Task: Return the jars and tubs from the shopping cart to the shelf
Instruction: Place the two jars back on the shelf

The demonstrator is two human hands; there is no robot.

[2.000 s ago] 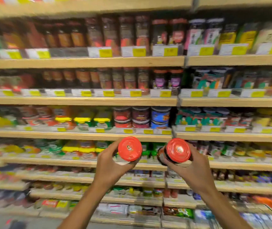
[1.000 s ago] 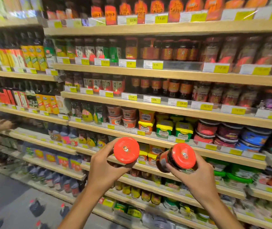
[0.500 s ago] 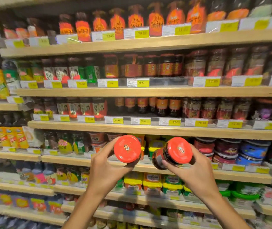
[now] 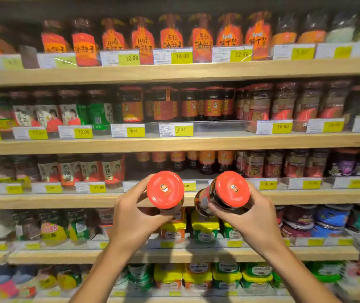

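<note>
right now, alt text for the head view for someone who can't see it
The left hand and the right hand each grip a red-lidded jar, the left jar and the right jar, raised side by side before a wooden shelf. Rows of jars with yellow price tags fill the shelves.

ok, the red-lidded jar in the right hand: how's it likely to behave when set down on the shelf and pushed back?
The jar looks like dark-filled glass, so probably heavy and breakable. Its round body would likely roll if laid sideways; it's tilted in the right hand now. Upright on the wooden shelf, it should slide steadily.
</note>
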